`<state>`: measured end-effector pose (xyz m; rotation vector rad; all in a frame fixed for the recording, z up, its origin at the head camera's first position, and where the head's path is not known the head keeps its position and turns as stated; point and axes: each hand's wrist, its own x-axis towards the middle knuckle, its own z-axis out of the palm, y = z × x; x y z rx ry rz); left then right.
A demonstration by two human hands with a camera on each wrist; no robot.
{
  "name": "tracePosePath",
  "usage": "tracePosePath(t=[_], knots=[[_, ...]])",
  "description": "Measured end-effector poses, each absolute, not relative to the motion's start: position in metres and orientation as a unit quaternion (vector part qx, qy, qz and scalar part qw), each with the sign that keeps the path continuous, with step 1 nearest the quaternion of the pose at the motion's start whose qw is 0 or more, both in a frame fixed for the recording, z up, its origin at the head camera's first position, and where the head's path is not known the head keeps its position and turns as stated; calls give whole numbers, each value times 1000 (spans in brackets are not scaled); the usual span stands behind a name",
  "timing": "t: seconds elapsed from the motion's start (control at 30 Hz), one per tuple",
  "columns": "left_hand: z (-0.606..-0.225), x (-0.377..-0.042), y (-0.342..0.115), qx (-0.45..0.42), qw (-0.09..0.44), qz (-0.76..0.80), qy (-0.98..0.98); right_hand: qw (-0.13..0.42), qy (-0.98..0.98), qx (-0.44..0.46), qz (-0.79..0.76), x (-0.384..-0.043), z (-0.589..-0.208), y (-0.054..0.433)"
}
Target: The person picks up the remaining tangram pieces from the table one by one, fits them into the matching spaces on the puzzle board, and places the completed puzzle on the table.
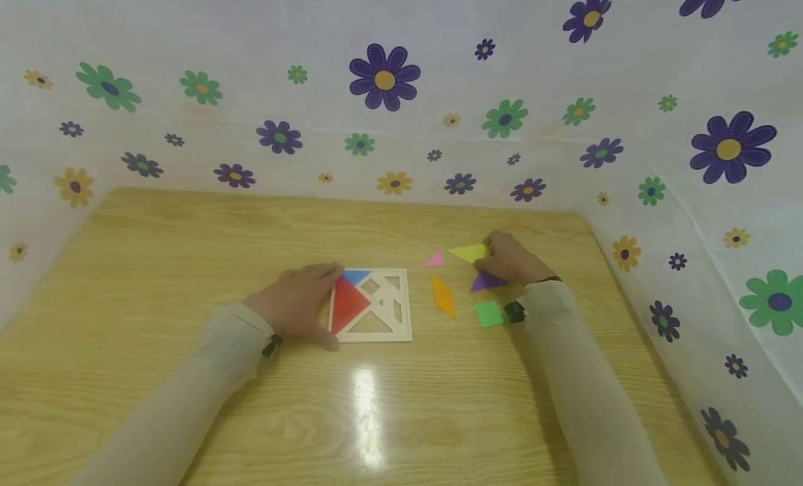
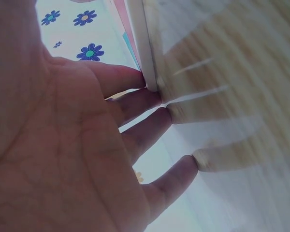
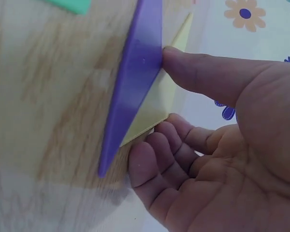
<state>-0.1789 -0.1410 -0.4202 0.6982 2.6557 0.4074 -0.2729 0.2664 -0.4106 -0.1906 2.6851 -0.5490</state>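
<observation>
In the head view, my left hand (image 1: 293,301) holds the left side of a white tangram tray (image 1: 409,312), thumb at the near corner and fingers at the far one. A red triangle (image 1: 348,305) and a blue triangle (image 1: 356,276) sit in its recesses; other recesses are bare. In the left wrist view a fingertip meets the tray's edge (image 2: 144,53). My right hand (image 1: 509,257) pinches a yellow triangle (image 1: 469,252) between thumb and fingers. A purple triangle (image 3: 135,82) lies right beside it, overlapping it in the right wrist view, the thumb tip at its edge.
Between tray and right hand lie an orange parallelogram (image 1: 443,297) and a small pink triangle (image 1: 436,259). A green square (image 1: 488,313) is near the right wrist. Flower-patterned cloth (image 1: 251,109) borders the wooden table (image 1: 188,242) at the back and sides.
</observation>
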Motion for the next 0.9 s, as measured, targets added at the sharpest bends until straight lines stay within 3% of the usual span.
tracePosePath(t=[0.47,0.9], knots=[[-420,-178,-140,250,178,135,942,154,953,-42,-257,-258,-409,254],[-420,-177,-140,253,178,133,942,31,944,-45,-325,-238,-401,246]])
